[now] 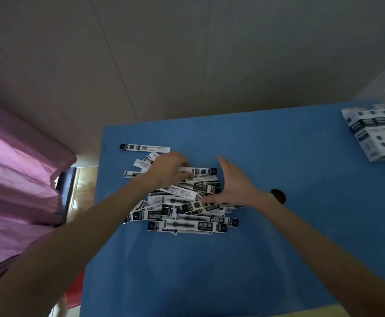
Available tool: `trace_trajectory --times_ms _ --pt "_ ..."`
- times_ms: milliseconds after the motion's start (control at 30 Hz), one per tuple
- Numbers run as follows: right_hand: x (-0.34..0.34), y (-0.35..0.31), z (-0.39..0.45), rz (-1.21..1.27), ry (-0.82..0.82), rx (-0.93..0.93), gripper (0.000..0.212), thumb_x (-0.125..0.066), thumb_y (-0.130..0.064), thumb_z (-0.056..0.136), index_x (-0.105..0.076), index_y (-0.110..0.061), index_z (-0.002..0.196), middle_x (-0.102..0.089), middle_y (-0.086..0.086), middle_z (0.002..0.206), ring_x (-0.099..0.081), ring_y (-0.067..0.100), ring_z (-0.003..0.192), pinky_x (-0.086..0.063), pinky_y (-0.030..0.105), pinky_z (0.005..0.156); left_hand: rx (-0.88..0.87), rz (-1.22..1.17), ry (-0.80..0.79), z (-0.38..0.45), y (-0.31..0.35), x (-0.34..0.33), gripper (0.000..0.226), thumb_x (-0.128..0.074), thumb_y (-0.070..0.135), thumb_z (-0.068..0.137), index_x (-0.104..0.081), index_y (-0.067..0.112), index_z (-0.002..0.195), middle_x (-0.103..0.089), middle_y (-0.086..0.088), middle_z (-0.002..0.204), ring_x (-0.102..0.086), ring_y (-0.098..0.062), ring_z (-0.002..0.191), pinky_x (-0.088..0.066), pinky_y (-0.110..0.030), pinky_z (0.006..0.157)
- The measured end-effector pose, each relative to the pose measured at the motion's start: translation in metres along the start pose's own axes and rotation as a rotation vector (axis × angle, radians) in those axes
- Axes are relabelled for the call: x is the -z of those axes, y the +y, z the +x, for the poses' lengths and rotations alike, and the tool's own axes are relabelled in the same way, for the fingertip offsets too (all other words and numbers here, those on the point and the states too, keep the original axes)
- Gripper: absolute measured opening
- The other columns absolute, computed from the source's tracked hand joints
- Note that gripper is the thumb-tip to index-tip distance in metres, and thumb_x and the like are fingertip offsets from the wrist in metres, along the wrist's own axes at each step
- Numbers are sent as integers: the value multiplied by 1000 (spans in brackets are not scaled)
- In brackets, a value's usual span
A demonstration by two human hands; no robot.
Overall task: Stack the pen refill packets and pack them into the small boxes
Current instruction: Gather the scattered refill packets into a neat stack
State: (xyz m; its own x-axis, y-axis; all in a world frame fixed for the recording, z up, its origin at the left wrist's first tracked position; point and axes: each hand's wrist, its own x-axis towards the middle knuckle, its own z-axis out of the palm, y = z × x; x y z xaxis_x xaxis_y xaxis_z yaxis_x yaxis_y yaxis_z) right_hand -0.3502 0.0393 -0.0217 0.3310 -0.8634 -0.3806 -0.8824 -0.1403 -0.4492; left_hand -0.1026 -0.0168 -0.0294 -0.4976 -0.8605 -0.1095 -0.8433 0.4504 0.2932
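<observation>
A blue table fills the lower right of the frame, with one bundle of small boxes at its upper right edge and one loose pile of packets, too many and too overlapped to count, at frame centre. The left hand lies fingers curled on the pile's upper left, pinching a packet. The right hand stands wide, fingers straight, against the pile's right side.
</observation>
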Motion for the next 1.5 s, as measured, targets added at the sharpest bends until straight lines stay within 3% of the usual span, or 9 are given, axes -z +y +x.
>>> trace_trajectory --times_ms 100,267,433,600,833,1000,1200,1400,1500 --pt "-6 -3 8 -75 -11 42 145 -62 -94 62 8 -17 163 2 2 172 -3 22 158 -8 46 128 -17 -9 35 -3 -7 -7 47 -50 56 101 -70 18 120 -63 -1 127 -59 -22 115 -47 -38 95" --pt "-13 -13 28 -178 -41 85 141 -41 -105 61 3 -19 163 -3 2 172 -3 26 158 -9 53 127 165 120 13 -5 -34 3 75 -18 70 100 -45 22 151 -31 -7 165 -25 -27 152 -13 -50 126" --pt "-22 -14 27 -216 -57 118 136 -39 -103 64 4 -22 164 -1 -1 172 3 32 158 -6 58 126 441 -16 -135 -6 -66 4 86 -9 76 95 -19 23 162 -2 -7 172 1 -29 158 0 -54 126" --pt "-27 -12 26 -223 -44 118 136 -39 -103 66 7 -20 163 2 1 172 8 30 158 -3 60 126 294 -195 -107 -22 -52 -16 92 -2 84 90 -25 31 161 -7 -2 172 0 -20 158 1 -44 127" --pt "-18 -11 26 -157 5 61 140 -45 -100 67 5 -12 163 2 5 172 -2 24 158 -7 47 129 190 -206 -48 -8 -9 -17 98 -7 87 89 -26 23 161 -30 -3 167 -27 -22 153 -22 -49 125" --pt "-20 5 24 -51 124 -31 124 -29 -98 72 -6 -18 164 -7 2 172 -4 24 158 -6 50 128 338 -179 148 -14 -34 -11 86 -9 78 94 -35 25 157 -23 -1 169 -15 -23 157 -5 -50 127" --pt "-48 -5 17 83 250 -154 102 -17 -91 83 -12 -28 164 -4 0 173 8 24 158 9 52 126 411 -282 70 -42 -60 -31 95 -6 86 88 -22 29 162 -6 1 171 4 -18 158 7 -47 127" --pt "-64 -44 27 77 270 -208 97 -25 -85 90 -14 -22 163 -3 5 172 7 31 158 7 57 125 279 -401 114 -46 -25 -38 85 -25 73 98 -16 19 164 -13 1 171 -8 -15 157 -9 -45 128" --pt "-60 -42 16 106 345 -243 91 -23 -79 94 -16 -20 163 -5 5 172 4 27 159 6 57 126 332 -430 170 -53 -30 -33 80 -27 71 100 -20 21 163 -11 1 171 -9 -16 157 -10 -44 127"
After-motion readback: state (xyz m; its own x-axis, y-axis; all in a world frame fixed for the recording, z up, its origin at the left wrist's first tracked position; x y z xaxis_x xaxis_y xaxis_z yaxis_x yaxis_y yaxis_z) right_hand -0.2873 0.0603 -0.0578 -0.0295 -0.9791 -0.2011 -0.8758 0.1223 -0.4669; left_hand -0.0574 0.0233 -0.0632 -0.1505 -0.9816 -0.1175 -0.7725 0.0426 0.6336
